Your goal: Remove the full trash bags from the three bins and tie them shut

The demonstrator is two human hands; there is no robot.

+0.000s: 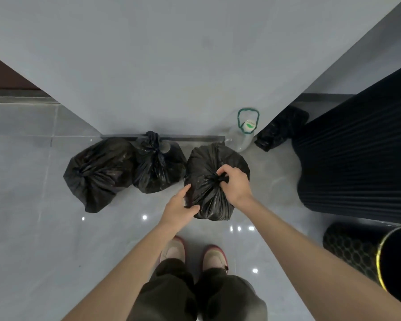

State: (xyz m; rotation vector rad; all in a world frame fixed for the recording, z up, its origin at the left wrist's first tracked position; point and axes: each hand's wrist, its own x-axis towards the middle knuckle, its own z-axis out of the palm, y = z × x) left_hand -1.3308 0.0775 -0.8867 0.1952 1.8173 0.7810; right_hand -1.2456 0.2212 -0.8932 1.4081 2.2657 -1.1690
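Note:
Three full black trash bags stand in a row on the grey tiled floor against the wall. The left bag and the middle bag have knotted tops and nothing touches them. The right bag is between my hands. My right hand grips the knotted neck at its top. My left hand rests against the bag's lower left side, thumb and fingers spread on the plastic.
A tall ribbed black bin stands at the right, and a black bin with a honeycomb pattern and gold rim stands nearer. A clear plastic bottle with a green handle and a crumpled black bag lie by the wall corner. My shoes are below.

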